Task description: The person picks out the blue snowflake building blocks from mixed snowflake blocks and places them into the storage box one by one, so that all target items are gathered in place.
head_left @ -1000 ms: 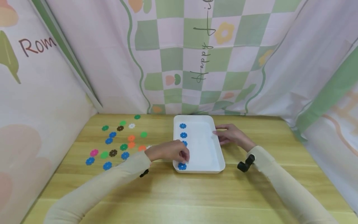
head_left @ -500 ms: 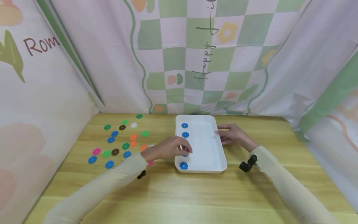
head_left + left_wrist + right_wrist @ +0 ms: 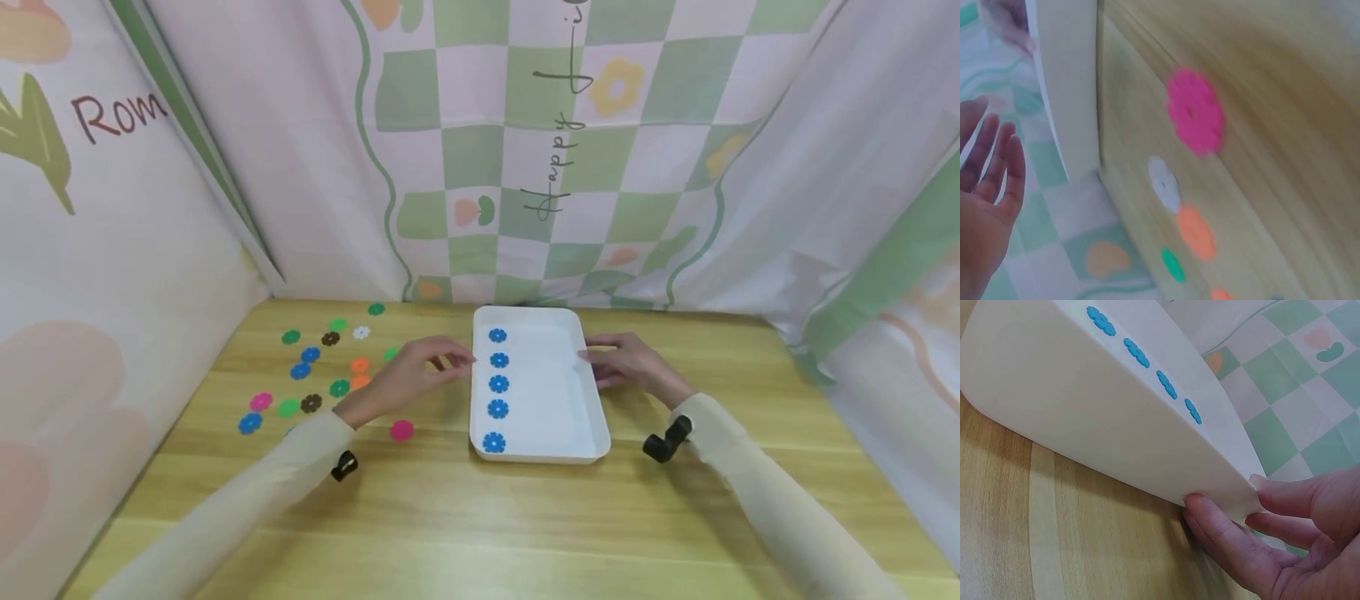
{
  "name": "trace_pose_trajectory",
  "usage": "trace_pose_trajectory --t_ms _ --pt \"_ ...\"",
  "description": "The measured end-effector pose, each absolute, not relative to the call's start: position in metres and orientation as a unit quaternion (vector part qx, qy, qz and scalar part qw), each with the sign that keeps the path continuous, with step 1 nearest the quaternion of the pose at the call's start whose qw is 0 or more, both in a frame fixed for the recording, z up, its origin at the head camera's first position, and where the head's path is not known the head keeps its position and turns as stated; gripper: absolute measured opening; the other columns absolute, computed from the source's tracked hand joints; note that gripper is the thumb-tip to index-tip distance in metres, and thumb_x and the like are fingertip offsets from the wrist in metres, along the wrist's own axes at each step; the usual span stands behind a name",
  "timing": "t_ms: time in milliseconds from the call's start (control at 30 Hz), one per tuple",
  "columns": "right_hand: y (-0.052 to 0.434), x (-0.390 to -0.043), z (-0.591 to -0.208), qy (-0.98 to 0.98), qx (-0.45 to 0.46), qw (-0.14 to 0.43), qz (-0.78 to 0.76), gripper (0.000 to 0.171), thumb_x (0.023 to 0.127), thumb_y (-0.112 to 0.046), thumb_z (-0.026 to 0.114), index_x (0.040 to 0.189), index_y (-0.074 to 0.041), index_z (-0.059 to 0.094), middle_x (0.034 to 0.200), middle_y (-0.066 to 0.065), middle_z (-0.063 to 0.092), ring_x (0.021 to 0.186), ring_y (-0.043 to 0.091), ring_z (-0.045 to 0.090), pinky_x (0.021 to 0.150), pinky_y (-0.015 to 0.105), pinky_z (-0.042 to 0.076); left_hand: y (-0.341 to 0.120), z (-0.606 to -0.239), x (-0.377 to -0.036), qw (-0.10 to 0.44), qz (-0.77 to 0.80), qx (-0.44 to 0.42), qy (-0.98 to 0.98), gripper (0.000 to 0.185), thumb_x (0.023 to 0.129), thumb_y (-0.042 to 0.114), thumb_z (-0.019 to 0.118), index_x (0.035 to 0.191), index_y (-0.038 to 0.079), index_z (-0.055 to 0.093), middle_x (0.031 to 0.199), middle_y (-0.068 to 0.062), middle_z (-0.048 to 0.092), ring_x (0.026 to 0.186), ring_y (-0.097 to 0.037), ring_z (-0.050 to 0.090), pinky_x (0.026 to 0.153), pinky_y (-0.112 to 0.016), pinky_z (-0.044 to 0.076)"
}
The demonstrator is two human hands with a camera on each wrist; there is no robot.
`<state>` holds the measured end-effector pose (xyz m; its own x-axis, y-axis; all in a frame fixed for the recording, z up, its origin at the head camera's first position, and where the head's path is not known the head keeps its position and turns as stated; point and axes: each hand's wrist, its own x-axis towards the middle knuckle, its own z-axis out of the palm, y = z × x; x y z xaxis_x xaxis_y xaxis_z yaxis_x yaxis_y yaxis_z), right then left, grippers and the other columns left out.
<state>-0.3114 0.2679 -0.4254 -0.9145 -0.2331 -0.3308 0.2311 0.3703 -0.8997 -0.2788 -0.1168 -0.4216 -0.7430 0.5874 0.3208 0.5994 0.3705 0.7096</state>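
A white tray (image 3: 551,392) lies on the wooden table, with a column of several blue flower-shaped discs (image 3: 498,384) along its left side. At the tray's left rim my left hand (image 3: 417,367) hovers with relaxed fingers; the left wrist view shows that hand (image 3: 991,187) holding nothing. My right hand (image 3: 626,360) grips the tray's right wall. In the right wrist view its thumb (image 3: 1285,495) lies at the rim while the fingers (image 3: 1225,534) press the outer side. A pink disc (image 3: 402,430) lies on the table near the left forearm.
Loose flower discs in green, brown, orange, pink, white and blue lie on the table's left side, among them a dark green disc (image 3: 291,337) and a blue disc (image 3: 251,423). The left forearm covers some. A checked curtain (image 3: 540,167) hangs behind the table (image 3: 480,525).
My left hand has left the blue discs inside the tray and drawn back leftward past the rim, uncovering the whole blue column. The right hand keeps its grip on the tray.
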Motion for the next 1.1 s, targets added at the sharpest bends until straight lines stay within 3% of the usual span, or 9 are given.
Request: trace_pose_trajectory --t_ms 267,633,833,1100 --pt "0.269 -0.312 -0.423 0.797 0.006 0.213 -0.566 0.071 0.105 -0.018 0.066 0.158 0.012 0.029 0.099 0.016 0.079 0.082 0.016 0.078 0.076 0.034 0.066 -0.158 -0.422 -0.285 0.032 -0.442 -0.318 -0.838 0.027 0.101 0.016 0.072 0.127 0.011 0.072 0.126 -0.005 0.071 0.11 -0.025 0.068 0.088 -0.047 0.06" --pt "0.269 -0.31 -0.423 0.804 0.0 0.214 -0.555 0.066 0.107 -0.018 0.062 0.158 0.01 0.031 0.118 0.028 0.074 0.089 0.018 0.077 0.081 0.035 0.065 -0.202 -0.421 -0.293 0.031 -0.46 -0.232 -0.857 0.034 0.102 0.016 0.07 0.134 0.004 0.066 0.133 -0.016 0.067 0.115 -0.03 0.067 0.091 -0.033 0.057" --pt "0.269 -0.31 -0.422 0.797 0.005 0.216 -0.564 0.066 0.107 -0.018 0.061 0.158 0.01 0.03 0.106 0.019 0.078 0.085 0.017 0.077 0.078 0.035 0.066 -0.227 -0.423 -0.297 0.038 -0.466 -0.194 -0.862 0.037 0.104 0.019 0.068 0.137 0.003 0.063 0.137 -0.021 0.065 0.12 -0.033 0.065 0.09 -0.019 0.053" --pt "0.27 -0.313 -0.427 0.799 0.006 0.22 -0.56 0.067 0.107 -0.019 0.061 0.159 0.01 0.03 0.105 0.018 0.078 0.086 0.016 0.077 0.08 0.034 0.065 -0.265 -0.43 -0.301 0.011 -0.47 -0.146 -0.87 0.042 0.106 0.024 0.065 0.143 0.006 0.058 0.142 -0.021 0.062 0.127 -0.036 0.062 0.096 -0.018 0.05"
